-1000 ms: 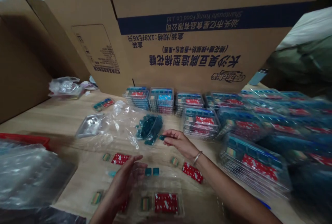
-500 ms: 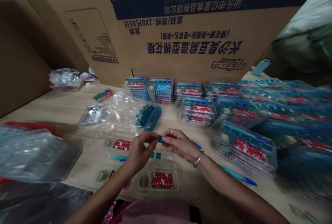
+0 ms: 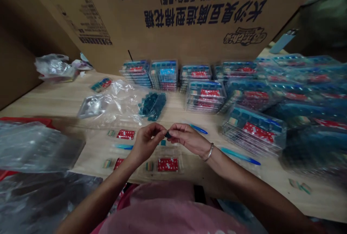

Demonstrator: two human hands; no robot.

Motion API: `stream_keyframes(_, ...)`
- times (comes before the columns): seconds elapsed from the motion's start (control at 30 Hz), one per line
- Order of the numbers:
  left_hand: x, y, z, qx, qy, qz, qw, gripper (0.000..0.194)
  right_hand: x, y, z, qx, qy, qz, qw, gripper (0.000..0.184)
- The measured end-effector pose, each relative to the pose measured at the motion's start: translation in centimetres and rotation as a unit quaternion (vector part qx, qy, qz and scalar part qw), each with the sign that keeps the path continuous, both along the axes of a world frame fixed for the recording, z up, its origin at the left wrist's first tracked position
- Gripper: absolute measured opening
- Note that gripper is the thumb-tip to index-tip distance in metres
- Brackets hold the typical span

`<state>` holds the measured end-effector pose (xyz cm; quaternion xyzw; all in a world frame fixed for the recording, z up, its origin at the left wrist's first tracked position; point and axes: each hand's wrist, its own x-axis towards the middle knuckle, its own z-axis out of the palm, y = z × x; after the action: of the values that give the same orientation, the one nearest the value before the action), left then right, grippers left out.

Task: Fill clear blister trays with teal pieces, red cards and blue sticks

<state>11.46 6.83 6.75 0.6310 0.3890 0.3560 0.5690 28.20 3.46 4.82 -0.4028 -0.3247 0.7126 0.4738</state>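
Pinched between the fingertips of both hands is a small dark teal square piece (image 3: 167, 135). My left hand (image 3: 147, 140) grips it from the left, and my right hand (image 3: 190, 140), with a bracelet at the wrist, meets it from the right. Just below the fingers lies another teal square (image 3: 163, 142). Nearer my body, a clear plastic tray holds a red packet (image 3: 167, 164) and a striped block (image 3: 149, 166). Beyond my left hand, a clear bag (image 3: 121, 94) spills a heap of teal pieces (image 3: 152, 105). My left forearm partly covers another red packet (image 3: 118, 163).
Stacks of filled clear trays (image 3: 206, 96) line the back and right of the table. A large cardboard box (image 3: 189, 42) rises behind them. Blue sticks (image 3: 241, 156) lie at right. Empty clear trays (image 3: 38, 147) sit at left; striped pieces (image 3: 300, 186) lie front right.
The view has tipped downward, so the table sits higher in the picture. Both hands keep their pinch on the teal piece, which looks slightly turned.
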Motion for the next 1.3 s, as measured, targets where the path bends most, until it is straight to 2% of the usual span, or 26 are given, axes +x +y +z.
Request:
stream_keyframes(0.1, 0.1, -0.5, -0.1, -0.021, -0.014, -0.016, 1.0, 0.012, 0.0, -0.5, -0.2, -0.015, 0.016, -0.013, 1.0, 0.032)
stream_keyframes(0.27, -0.4, -0.7, -0.5, -0.107, -0.054, -0.057, 0.991, 0.023, -0.4, -1.5, -0.6, -0.03, -0.009, -0.017, 0.999, 0.032)
stream_keyframes(0.37, -0.8, -1.3, -1.2, -0.12, -0.038, -0.058, 0.99, 0.017, -1.1, -2.5, -1.2, -0.029, -0.016, -0.024, 0.999, 0.035)
stream_keyframes(0.53, -1.4, -3.8, -2.5, -0.045, 0.047, -0.029, 0.997, 0.015, -1.9, -5.2, -2.5, -0.014, -0.055, -0.017, 0.998, 0.034)
stream_keyframes(0.63, -2.1, -4.4, -2.8, 0.016, 0.093, -0.097, 0.991, 0.017, -1.4, -6.6, -3.0, -0.005, -0.08, 0.022, 0.997, 0.032)
stream_keyframes(0.7, -2.7, -3.9, -3.0, 0.101, 0.145, -0.136, 0.975, 0.019, -0.4, -6.8, -3.1, 0.029, -0.139, 0.031, 0.989, 0.026)
stream_keyframes(0.77, -3.3, -3.0, -3.5, 0.217, 0.233, -0.12, 0.94, 0.025, 0.9, -6.4, -3.1, 0.107, -0.264, -0.001, 0.959, 0.017)
stream_keyframes(0.83, -3.7, -2.2, -4.3, 0.3, 0.323, -0.094, 0.892, 0.027, 2.1, -5.3, -3.2, 0.194, -0.392, -0.036, 0.898, 0.007)
stream_keyframes(0.93, -4.0, -1.8, -5.6, 0.336, 0.393, -0.117, 0.848, 0.022, 2.8, -3.5, -3.5, 0.289, -0.492, -0.016, 0.821, 0.004)
stream_keyframes(1.03, -4.1, -2.1, -6.2, 0.347, 0.409, -0.138, 0.832, 0.022, 2.5, -2.3, -3.9, 0.352, -0.547, 0.049, 0.758, 0.006)
stream_keyframes(1.1, -4.0, -2.2, -6.2, 0.349, 0.411, -0.135, 0.831, 0.023, 2.1, -1.9, -4.1, 0.369, -0.567, 0.074, 0.733, 0.006)
stream_keyframes(1.17, -4.0, -2.3, -6.1, 0.346, 0.41, -0.13, 0.833, 0.023, 2.1, -1.8, -4.3, 0.371, -0.558, 0.078, 0.738, 0.007)
stream_keyframes(1.3, -4.0, -2.3, -6.0, 0.344, 0.413, -0.123, 0.834, 0.021, 2.1, -2.1, -4.6, 0.332, -0.484, 0.035, 0.809, 0.006)
